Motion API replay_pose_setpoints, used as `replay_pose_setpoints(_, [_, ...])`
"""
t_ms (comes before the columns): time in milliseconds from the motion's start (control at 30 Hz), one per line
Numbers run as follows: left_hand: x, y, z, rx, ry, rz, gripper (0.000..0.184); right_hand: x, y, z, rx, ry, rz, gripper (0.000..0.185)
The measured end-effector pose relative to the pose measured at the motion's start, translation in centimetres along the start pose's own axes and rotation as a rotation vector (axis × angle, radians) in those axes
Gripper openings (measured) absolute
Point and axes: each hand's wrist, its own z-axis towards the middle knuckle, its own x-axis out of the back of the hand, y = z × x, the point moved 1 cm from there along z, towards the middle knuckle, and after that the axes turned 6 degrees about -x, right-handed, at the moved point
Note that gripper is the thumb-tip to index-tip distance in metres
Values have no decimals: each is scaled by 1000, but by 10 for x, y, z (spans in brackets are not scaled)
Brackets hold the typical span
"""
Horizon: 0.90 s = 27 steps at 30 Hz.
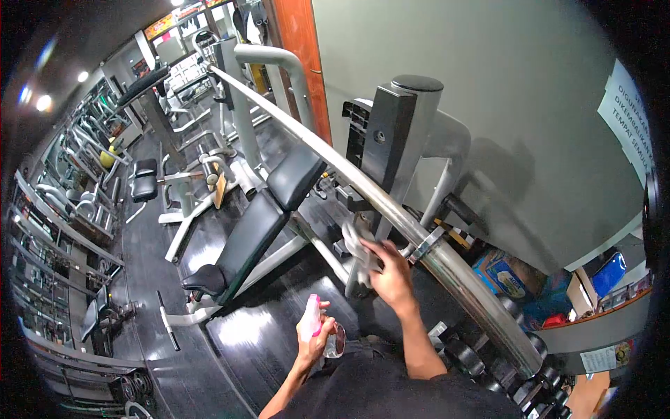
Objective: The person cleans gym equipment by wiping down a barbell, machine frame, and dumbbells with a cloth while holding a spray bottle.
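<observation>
My left hand [314,334] is wrapped round a spray bottle [334,343] with a pink and white trigger head, held low in front of my body. In my right hand [392,279] is a greyish-white cloth [355,246], bunched and slightly blurred, next to the bench frame. A long steel barbell [324,150] runs diagonally just beyond that hand, resting on the rack. Below the bar stands a black padded bench [255,227] with its back section tilted up. Whether the cloth touches the metal frame behind it I cannot tell.
A rack upright [394,133] stands by the grey wall at right. Dumbbells [464,357] sit low beside me on the right, near a box [506,274] and a counter [607,318]. Another bench [144,181] and several machines stand at left on the black floor [157,279].
</observation>
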Motion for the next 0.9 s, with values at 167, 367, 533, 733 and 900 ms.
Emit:
replay_pose_setpoints(167, [-15,4,9,-17,-110,52,35,-59,20,32,25,-156,-384,38])
replay_pose_setpoints(367, [-14,7,8,5,-158,64,40,-49,32,18,-17,-183,-392,35])
replay_pose_setpoints(533, [-2,3,5,19,-18,-100,36,-1,24,-6,-248,-407,-335,39])
replay_pose_setpoints(733, [-8,16,20,-23,-8,-147,38,23,80,-24,-443,-154,113,31])
replay_pose_setpoints(900, [-19,10,27,-49,-113,-88,38,-24,101,-17,-292,402,316,22])
